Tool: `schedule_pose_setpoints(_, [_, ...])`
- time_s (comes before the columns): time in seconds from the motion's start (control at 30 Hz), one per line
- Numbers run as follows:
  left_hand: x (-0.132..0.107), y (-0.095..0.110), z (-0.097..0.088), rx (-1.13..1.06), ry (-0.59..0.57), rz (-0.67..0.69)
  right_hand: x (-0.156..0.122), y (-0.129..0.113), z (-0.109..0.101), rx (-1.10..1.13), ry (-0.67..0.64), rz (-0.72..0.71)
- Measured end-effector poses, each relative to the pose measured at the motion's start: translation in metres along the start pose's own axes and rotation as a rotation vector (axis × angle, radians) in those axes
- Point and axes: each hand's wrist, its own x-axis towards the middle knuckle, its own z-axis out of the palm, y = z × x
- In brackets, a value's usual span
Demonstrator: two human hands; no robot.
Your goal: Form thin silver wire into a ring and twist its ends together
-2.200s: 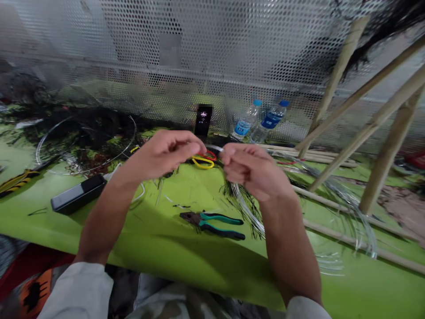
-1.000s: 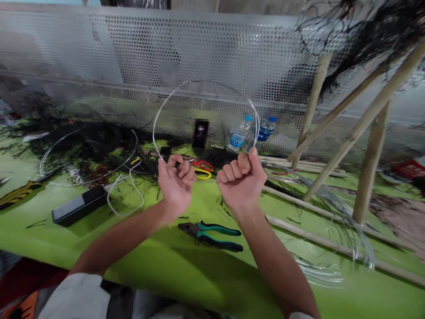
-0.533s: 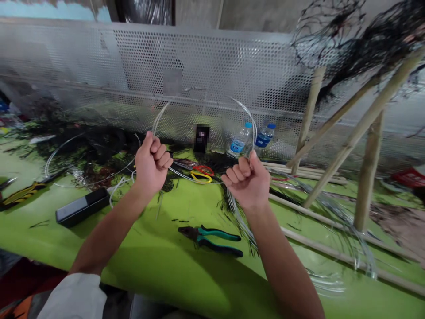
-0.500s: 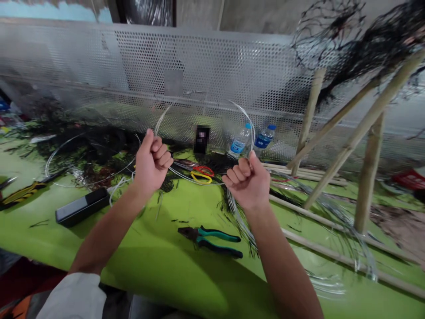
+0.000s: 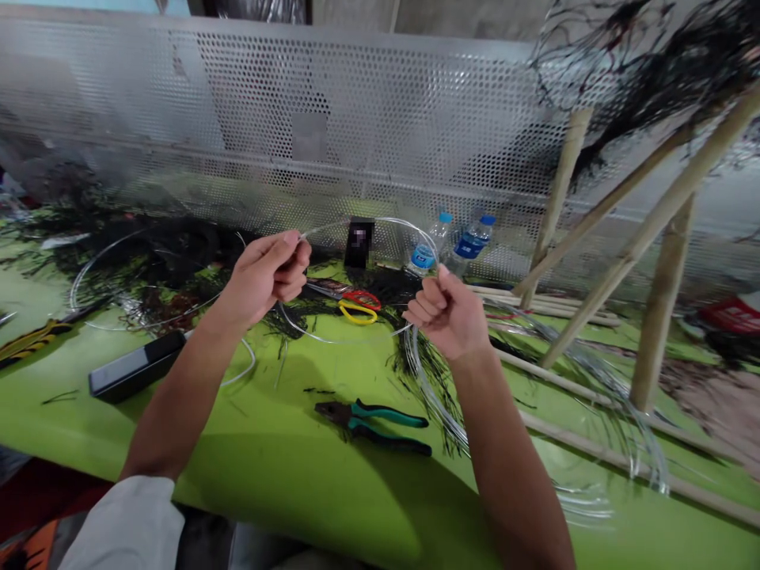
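A hoop of thin silvery wire (image 5: 399, 222) is held up above the table between both hands. My left hand (image 5: 270, 273) is closed on its left side, thumb on top of the bent fingers. On the right side, my right hand (image 5: 448, 310) grips the same hoop, with the thumb pointing up. Below the hands, pliers with green and black handles (image 5: 374, 426) lie on the green tabletop (image 5: 285, 483). Behind the hoop's lower part are scissors with red and yellow handles (image 5: 359, 305).
Two water bottles (image 5: 473, 237) and a dark phone (image 5: 359, 244) stand at the back by a perforated metal panel (image 5: 380, 111). Wooden poles (image 5: 665, 309) and coiled wire (image 5: 436, 396) lie right. At left are a black box (image 5: 136, 366) and a yellow-black tool (image 5: 36, 344).
My left hand has turned inward, and its thumb now points right along the wire. The hoop has tipped lower and looks flatter. My right hand still grips it.
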Motion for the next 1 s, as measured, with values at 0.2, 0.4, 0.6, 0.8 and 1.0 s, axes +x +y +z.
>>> schedule_pose_setpoints(0.2, [-0.007,0.004,0.002,0.262,-0.118,0.078,-0.004,-0.009,-0.007,-0.101,0.013,-0.032])
schedule_pose_setpoints(0.4, [-0.015,0.001,0.008,0.663,-0.264,-0.046,-0.011,0.000,0.010,-0.261,0.013,-0.067])
schedule_pose_setpoints(0.6, [-0.012,0.007,0.001,0.558,-0.098,0.025,-0.003,0.002,0.003,-0.678,0.215,-0.317])
schedule_pose_setpoints(0.8, [-0.006,0.015,-0.023,0.454,0.072,0.048,0.003,0.034,-0.015,-1.475,0.035,0.114])
schedule_pose_setpoints(1.0, [-0.004,0.013,-0.018,0.429,0.094,0.009,0.009,0.107,0.026,-1.652,-0.121,0.383])
